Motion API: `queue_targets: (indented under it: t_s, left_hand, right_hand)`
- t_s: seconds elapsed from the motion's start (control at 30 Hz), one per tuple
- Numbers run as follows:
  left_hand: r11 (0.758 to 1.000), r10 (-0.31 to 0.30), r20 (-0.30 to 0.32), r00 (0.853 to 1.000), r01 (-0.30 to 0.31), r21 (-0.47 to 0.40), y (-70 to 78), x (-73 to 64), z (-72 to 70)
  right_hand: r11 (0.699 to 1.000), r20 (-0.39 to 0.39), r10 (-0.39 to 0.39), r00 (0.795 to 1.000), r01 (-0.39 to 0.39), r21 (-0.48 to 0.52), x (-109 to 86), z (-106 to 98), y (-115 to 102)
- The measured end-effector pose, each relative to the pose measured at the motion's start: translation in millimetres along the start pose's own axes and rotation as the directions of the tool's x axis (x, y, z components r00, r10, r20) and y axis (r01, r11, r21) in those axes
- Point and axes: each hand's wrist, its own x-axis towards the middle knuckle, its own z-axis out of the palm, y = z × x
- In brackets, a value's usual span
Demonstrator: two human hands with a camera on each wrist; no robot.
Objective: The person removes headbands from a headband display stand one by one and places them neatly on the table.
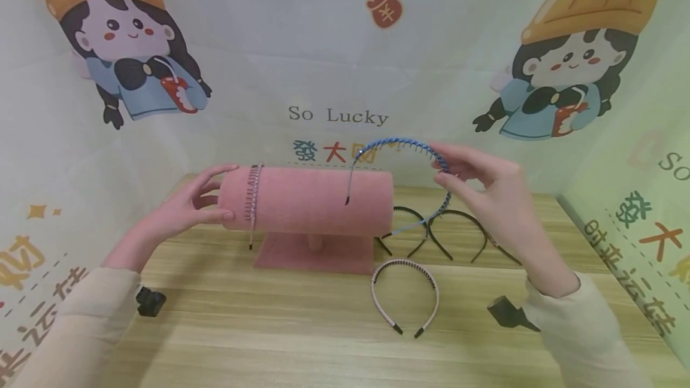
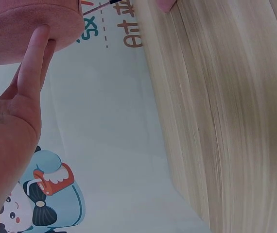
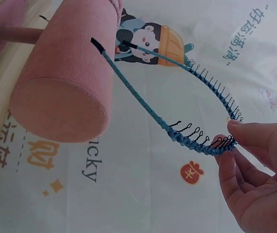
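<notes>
My right hand [image 1: 485, 181] pinches a blue braided headband [image 3: 192, 143] by its curved middle, between thumb and fingers. The band is held up at the right end of a pink padded headband stand [image 1: 318, 199], its black tips pointing toward the roll. Small black wire loops line the band's inner side. My left hand [image 1: 188, 205] grips the roll's left end, with one finger along the top and the thumb against the front. A pale pink headband [image 1: 252, 202] with comb teeth hangs on the roll near that hand.
A pink-and-white headband [image 1: 405, 263] lies on the wooden table [image 1: 269, 340] in front. Several dark headbands [image 1: 458, 213] lie behind it on the right. Black objects sit beside both sleeves, one at the left [image 1: 151, 302] and another at the right [image 1: 507, 311]. Printed cloth [image 1: 302, 47] hangs around the table.
</notes>
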Motion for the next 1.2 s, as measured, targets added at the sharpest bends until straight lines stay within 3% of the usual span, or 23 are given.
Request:
queue_targets:
  t_s: [0.37,0.57,1.2]
  left_hand:
    - [0.999,-0.048,-0.033,0.998,0.048,0.017,0.8,3.5,2.5]
    - [0.999,-0.042,-0.029,0.999,0.042,0.005,-0.5,2.5,2.1]
    - [0.999,-0.044,-0.029,0.999,0.044,-0.001,-3.5,1.9,2.2]
  right_hand:
    - [0.989,-0.011,-0.093,0.996,0.091,-0.117,-0.4,-14.6,11.4]
    - [0.979,-0.021,-0.120,0.993,0.115,-0.171,-4.1,-18.9,15.4]
    - [0.963,0.015,-0.109,0.994,0.109,-0.247,-29.9,-29.8,47.0]
